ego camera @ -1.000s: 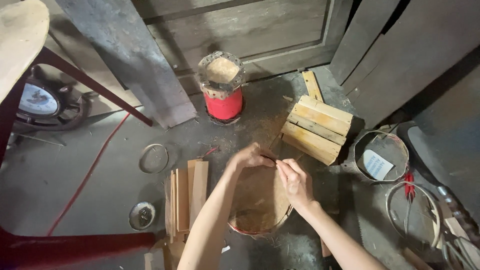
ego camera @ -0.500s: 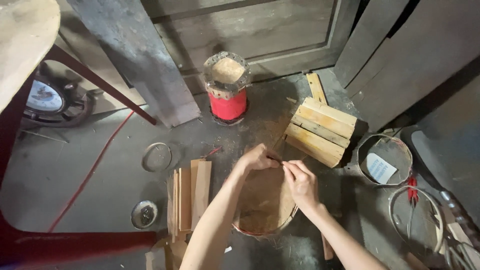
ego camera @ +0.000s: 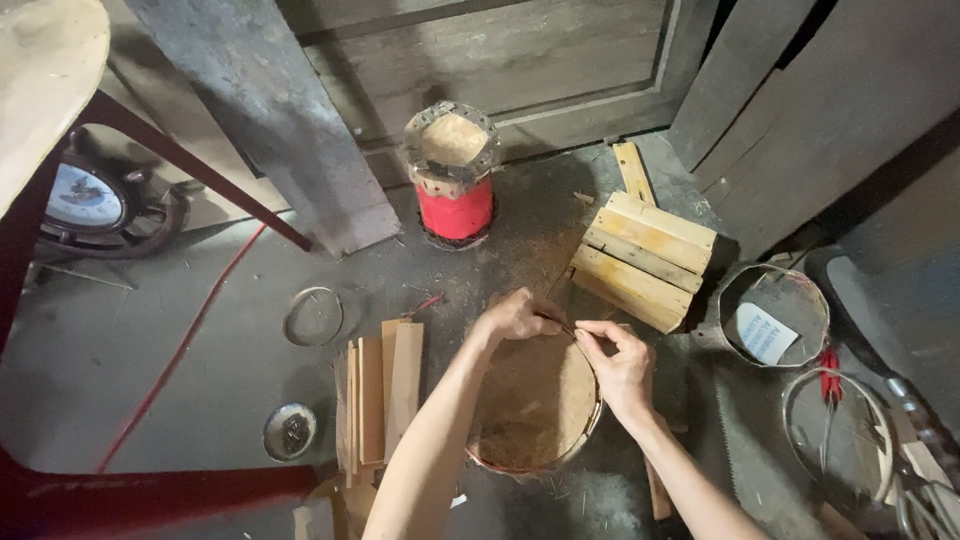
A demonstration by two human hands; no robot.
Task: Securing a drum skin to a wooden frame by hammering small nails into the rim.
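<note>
Over round wooden tub (ego camera: 530,420) — both hands (ego camera: 515,317) (ego camera: 620,365) pinching rim.

Slats (ego camera: 380,395) left of hoop (ego camera: 535,400) – stool (ego camera: 643,262) behind-right, can (ego camera: 453,175) behind.

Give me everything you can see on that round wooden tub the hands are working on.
The round wooden tub stands upright on the dusty floor, open top toward the camera. It looks like pale wood, its inside coated with sawdust. A thin band runs round the rim, reddish along the near edge. The left hand grips the far rim; the right hand rests on the right rim, and the fingers of both pinch a thin dark strip there. Loose wooden slats lie just left of it.
</note>
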